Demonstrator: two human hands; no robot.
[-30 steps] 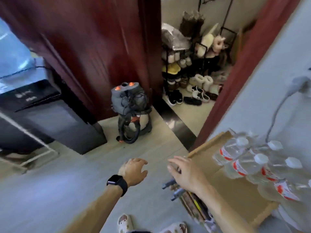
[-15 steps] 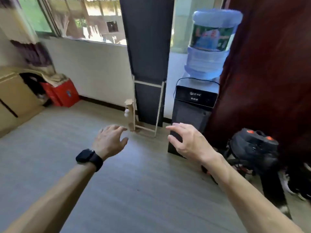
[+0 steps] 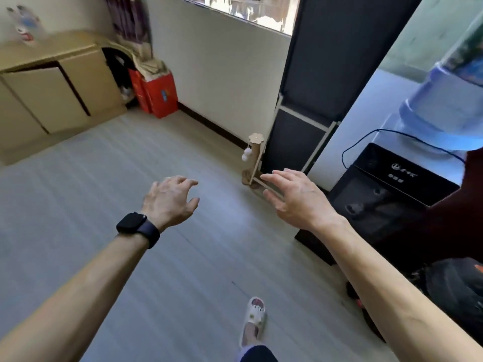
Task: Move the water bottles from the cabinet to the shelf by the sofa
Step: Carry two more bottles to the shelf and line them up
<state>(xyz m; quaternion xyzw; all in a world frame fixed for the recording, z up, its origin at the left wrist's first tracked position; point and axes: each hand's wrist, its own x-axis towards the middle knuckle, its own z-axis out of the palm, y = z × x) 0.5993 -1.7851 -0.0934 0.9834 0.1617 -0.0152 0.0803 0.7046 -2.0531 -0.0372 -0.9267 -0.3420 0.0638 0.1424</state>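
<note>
Both arms are out front over the grey floor (image 3: 104,205), and there's nothing in either grip. The left hand (image 3: 170,199), black watch (image 3: 137,226) on the wrist, has its fingers loosely curled and empty. The right hand (image 3: 295,197) is spread, fingers nearly straight, empty too. The water bottles (image 3: 23,27) stand far off at top left, blurred, on top of the tan cabinet (image 3: 52,82), well apart from both hands. A water dispenser (image 3: 392,194) sits on the right, with one white slipper (image 3: 253,314) down below.

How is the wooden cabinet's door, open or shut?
Slightly open: the cabinet door tilts out from the front, a dark gap showing along its top and right edges.
</note>
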